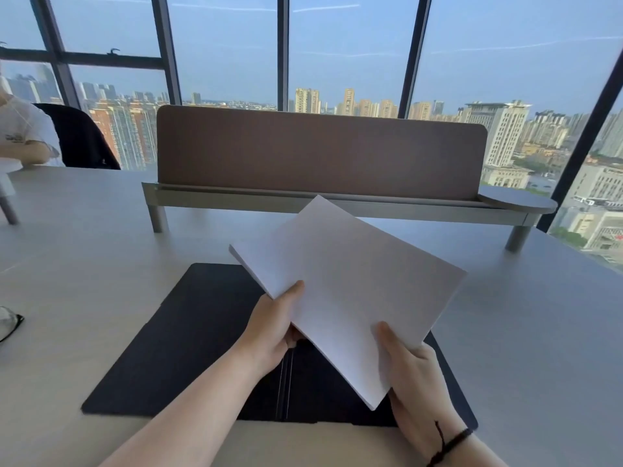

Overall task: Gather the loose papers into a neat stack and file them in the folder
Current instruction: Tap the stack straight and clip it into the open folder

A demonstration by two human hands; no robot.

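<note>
Head view: white paper stack (347,294) held tilted above open dark folder (188,338), squared, corner pointing far. Left hand (273,335) grips stack's left near edge, thumb on top, fingers beneath. Right hand (409,372) grips near right edge, thumb on top sheet; black cord on wrist. Folder lies flat on grey table (539,332), spine at centre, near the person. Brown desk divider (320,153) far. Glasses (8,323) at left table edge. Seated person (23,136) far left.

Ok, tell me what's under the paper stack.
The open black folder lies flat on the table beneath the paper stack. The stack covers much of its right half, so anything lying there is hidden.
</note>
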